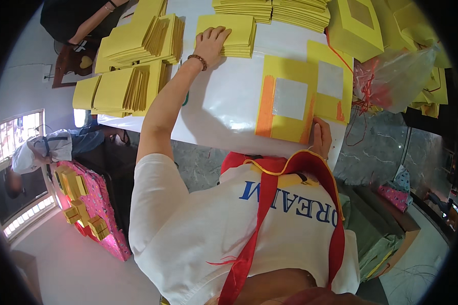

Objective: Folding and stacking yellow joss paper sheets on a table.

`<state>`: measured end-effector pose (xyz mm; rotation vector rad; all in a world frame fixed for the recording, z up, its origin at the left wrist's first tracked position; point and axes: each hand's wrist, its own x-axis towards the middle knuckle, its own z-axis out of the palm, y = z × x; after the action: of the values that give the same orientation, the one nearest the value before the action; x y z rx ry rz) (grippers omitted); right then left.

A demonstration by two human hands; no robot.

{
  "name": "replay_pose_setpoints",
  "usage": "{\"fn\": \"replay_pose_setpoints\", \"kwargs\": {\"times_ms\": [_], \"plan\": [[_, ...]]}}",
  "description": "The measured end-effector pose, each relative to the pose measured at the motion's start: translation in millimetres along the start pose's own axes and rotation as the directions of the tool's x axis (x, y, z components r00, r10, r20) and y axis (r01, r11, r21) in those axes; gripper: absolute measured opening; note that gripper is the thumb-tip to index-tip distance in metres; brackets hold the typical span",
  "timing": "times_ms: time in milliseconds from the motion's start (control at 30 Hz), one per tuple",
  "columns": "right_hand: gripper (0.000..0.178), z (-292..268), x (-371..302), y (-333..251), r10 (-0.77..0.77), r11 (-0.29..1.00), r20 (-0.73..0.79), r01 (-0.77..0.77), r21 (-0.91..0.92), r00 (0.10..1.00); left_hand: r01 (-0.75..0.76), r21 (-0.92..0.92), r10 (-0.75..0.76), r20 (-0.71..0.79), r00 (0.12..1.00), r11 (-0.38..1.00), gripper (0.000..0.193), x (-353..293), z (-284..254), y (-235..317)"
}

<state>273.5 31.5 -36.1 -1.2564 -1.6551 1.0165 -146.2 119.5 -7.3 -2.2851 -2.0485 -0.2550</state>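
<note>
My left hand (211, 43) reaches across the white-covered table and lies on a stack of folded yellow paper pieces (240, 31), its fingers spread over the top one. A brown bead bracelet circles that wrist. By the table's near edge, my right hand (321, 137) rests with fingers extended at the lower right corner of a flat yellow paper piece (290, 129). That piece has a whitish rectangular panel and orange strips along its sides. Partly under it, to the right, lies a similar yellow piece (323, 109). Some of my right hand's fingers are hidden.
Yellow stacks (119, 89) crowd the table's left; more stacks (300, 15) stand at the back. A yellow box (359, 30) and a clear plastic bag with red strings (392, 81) are at right. Another person's arm (94, 23) shows far left. A pink-covered table (99, 203) holds yellow bundles.
</note>
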Motion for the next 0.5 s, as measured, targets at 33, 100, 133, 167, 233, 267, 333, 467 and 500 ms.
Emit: {"fn": "replay_pose_setpoints", "kwargs": {"times_ms": [33,100,133,167,233,267,333,467,500], "plan": [[0.025,0,0,1,0.004,1.0,0.002,-0.004,-0.001,1.0,0.002,-0.001,-0.002,0.0,1.0,1.0,0.067,0,1,0],[0.023,1,1,1,0.005,1.0,0.007,-0.005,-0.001,1.0,-0.025,0.022,0.025,-0.025,0.999,0.999,0.066,2,0,-1],[0.022,1,2,0,0.013,0.999,0.012,-0.013,0.037,1.0,-0.021,0.024,0.022,-0.026,0.999,0.999,0.066,2,-3,-4],[0.022,2,3,0,0.02,0.997,0.019,-0.022,0.074,1.0,-0.031,0.018,0.031,0.019,0.999,0.999,0.066,3,-8,-10],[0.022,1,3,6,0.012,0.995,-0.001,-0.012,0.095,1.0,-0.049,0.007,0.049,0.062,0.997,0.999,0.066,9,-19,-9],[0.022,0,3,9,0.004,0.993,-0.017,-0.002,0.117,1.0,-0.05,0.02,0.048,0.097,0.994,0.999,0.067,12,-24,-7],[0.022,-2,5,8,-0.022,0.995,-0.01,0.023,0.097,1.0,-0.047,0.036,0.042,0.13,0.991,0.998,0.067,14,-31,-7],[0.022,-2,10,2,-0.11,0.994,0.015,0.11,-0.009,0.994,-0.038,0.103,0.024,0.131,0.991,0.994,0.067,14,-39,-7],[0.022,-2,11,1,-0.109,0.994,0.012,0.109,-0.012,0.994,-0.041,0.104,0.03,0.105,0.994,0.994,0.067,14,-42,-5]]}}
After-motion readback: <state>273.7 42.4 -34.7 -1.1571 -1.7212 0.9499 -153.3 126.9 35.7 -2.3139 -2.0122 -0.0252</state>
